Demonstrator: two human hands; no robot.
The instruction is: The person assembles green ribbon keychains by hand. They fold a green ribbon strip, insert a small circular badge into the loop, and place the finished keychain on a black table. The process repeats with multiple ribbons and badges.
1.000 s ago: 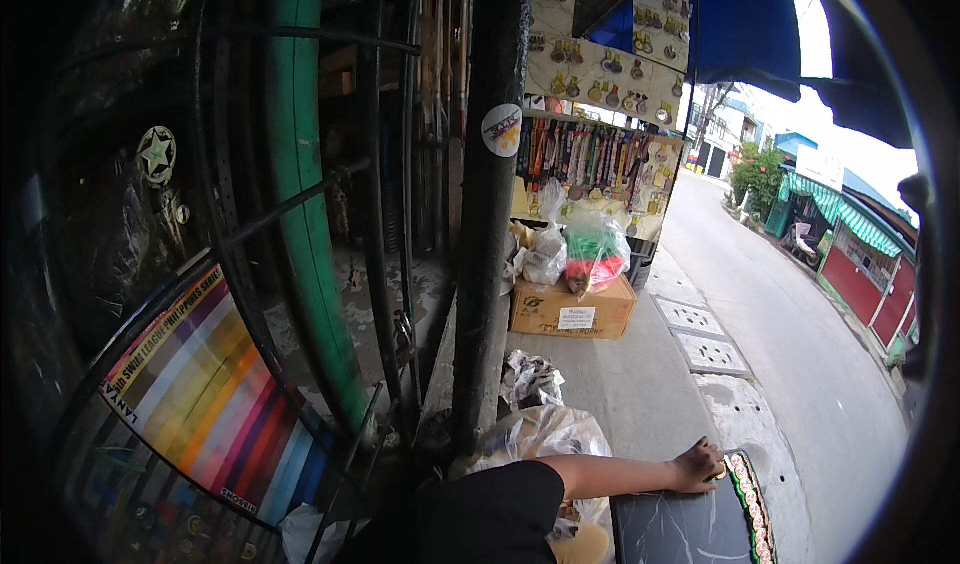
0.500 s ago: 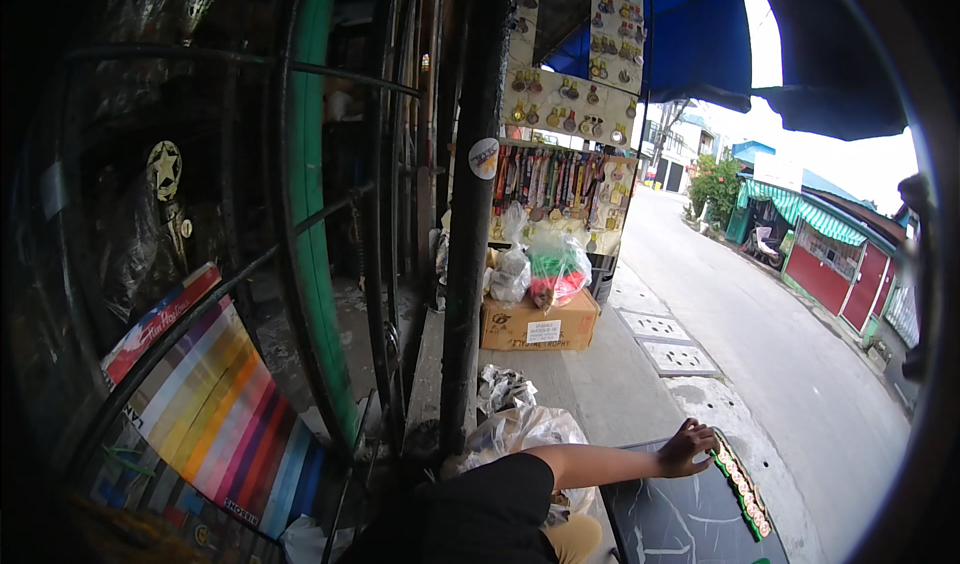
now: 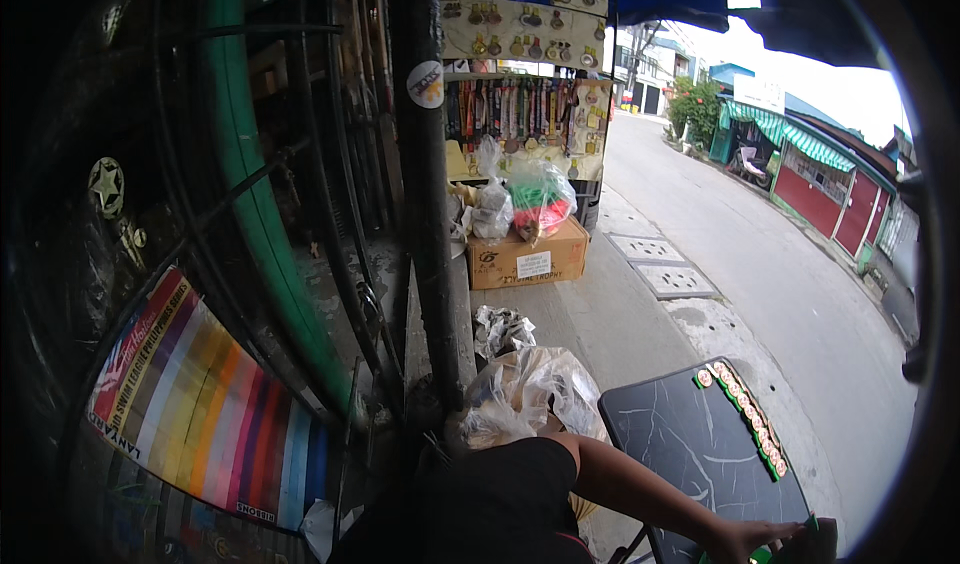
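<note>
A black folding table (image 3: 650, 424) with pale marbled lines stands at lower right. Along its far right edge runs a row of small round red-and-white pieces (image 3: 750, 419) with green edges. One similar round piece (image 3: 704, 377) lies apart, left of the row's far end. My left hand (image 3: 745, 539) reaches from a black sleeve over the near right part of the table, fingers stretched to the right. Just under its fingers shows a green-edged piece (image 3: 762, 554), partly cut off. A dark shape at the lower right rim may be part of my right hand; its fingers cannot be made out.
Beyond the table's left side sits a clear plastic bag (image 3: 535, 394). A cardboard box (image 3: 530, 259) with plastic bags on top stands farther off, before a board of medals (image 3: 520, 114). Black metal bars (image 3: 425, 214) and a striped colour chart (image 3: 210, 394) are at left. A road runs at right.
My left hand has moved from the row's far end toward the table's near right corner. One round piece now lies separately beside the row. The view has shifted, showing more of the table.
</note>
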